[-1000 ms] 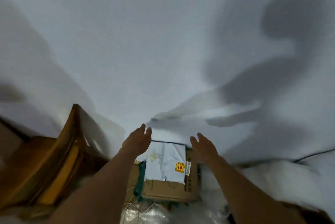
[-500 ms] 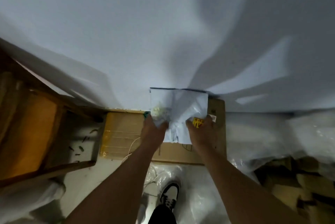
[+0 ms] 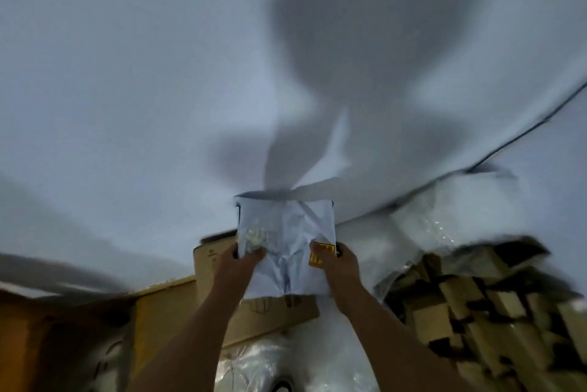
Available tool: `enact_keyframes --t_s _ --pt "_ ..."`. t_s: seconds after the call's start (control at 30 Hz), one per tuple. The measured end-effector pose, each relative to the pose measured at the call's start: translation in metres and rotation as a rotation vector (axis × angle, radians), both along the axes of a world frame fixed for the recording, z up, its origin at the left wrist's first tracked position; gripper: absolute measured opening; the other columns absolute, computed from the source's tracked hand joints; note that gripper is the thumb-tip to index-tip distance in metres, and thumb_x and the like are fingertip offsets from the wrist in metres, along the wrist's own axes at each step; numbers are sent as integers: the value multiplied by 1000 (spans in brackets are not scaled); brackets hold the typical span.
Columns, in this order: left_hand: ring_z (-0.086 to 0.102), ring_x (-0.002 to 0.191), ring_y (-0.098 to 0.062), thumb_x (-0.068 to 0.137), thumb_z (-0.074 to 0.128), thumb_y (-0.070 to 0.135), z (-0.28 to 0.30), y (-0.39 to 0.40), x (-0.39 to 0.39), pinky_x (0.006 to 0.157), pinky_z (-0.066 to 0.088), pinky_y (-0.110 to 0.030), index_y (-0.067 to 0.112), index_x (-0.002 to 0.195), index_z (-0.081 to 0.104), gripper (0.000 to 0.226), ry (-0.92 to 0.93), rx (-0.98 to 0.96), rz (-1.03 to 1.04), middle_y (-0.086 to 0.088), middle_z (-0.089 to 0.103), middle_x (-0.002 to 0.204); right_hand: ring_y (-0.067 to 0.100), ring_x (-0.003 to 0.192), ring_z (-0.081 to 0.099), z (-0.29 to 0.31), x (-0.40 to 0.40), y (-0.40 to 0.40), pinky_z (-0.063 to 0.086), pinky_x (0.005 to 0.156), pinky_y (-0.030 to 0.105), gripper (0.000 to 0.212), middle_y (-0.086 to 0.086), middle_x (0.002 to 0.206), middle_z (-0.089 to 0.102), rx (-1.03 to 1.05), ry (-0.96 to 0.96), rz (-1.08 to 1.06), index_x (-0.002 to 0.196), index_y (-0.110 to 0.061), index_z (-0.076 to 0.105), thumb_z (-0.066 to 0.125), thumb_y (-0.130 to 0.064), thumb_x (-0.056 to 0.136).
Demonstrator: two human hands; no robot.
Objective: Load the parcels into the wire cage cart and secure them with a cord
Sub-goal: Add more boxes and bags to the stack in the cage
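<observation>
Wall [image 3: 127, 89]: pale, fills the far and upper view; carries broad shadows and a thin dark cable [image 3: 521, 134] running down its right side.
Cardboard stack [image 3: 495, 306]: heap of brown pieces, near right, blurred by motion.
Plastic wrap [image 3: 428, 232]: clear, crumpled sheeting along the foot of the wall, right of centre.
Flat carton [image 3: 209, 267]: brown box lying behind and under the parcel, centre left; a yellow-brown panel adjoins it at the left.
Parcel [image 3: 286, 232]: soft white mailer bag, creased, with a yellow sticker [image 3: 320, 253] at its lower right; held up in front of the wall, above the flat carton, centre of scene.
Left hand [image 3: 236, 264]: narrow grip, thumb over the bag's front at its lower left edge, fingers behind.
Right hand [image 3: 341, 261]: narrow grip, pinching the lower right edge beside the sticker.
Wire cage cart: not in view; its direction cannot be told from here.
Cord: not in view.
Stage, as judged: parcel lifted, carry to the cart not yet made.
Risk: both holds sit low on thin film, so the loose upper part may fold over or the bag slip out if swung quickly.
Risk: contents seem to bunch at the left, though blur makes this uncertain; uneven weight could twist the bag from the lighter right pinch.
Risk: plastic wrap and scattered cardboard near the feet may catch a step when turning.
</observation>
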State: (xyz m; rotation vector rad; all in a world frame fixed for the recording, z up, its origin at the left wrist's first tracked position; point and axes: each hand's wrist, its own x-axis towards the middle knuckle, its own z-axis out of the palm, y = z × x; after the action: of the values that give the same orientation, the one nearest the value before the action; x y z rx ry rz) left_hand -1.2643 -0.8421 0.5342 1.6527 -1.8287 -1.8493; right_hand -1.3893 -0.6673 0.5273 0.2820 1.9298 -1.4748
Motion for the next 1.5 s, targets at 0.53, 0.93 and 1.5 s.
enact_keyframes --t_s 0.53,0.93,1.5 --pt "72 101 -33 78 88 29 130 601 -108 91 59 -50 14 121 73 48 275 261 -766 -9 76 112 27 77 77 145 56 678 64 65 41 30 13 91 79 -58 157 -787 92 -13 80 89 -35 73" --pt "77 75 -12 68 93 30 3 938 38 59 60 -26 23 104 74 41 19 328 -1237 3 80 90 32 88 76 37 326 971 63 75 51 46 11 98 79 -28 -71 -1319 107 -14 76 93 -33 69" --pt "55 129 -38 98 58 8 -282 860 192 108 45 -47 1 144 49 48 -440 -236 -1291 -23 55 143 26 90 74 -280 458 845 60 87 42 38 8 99 77 90 -412 -1048 119 -12 72 83 -22 84"
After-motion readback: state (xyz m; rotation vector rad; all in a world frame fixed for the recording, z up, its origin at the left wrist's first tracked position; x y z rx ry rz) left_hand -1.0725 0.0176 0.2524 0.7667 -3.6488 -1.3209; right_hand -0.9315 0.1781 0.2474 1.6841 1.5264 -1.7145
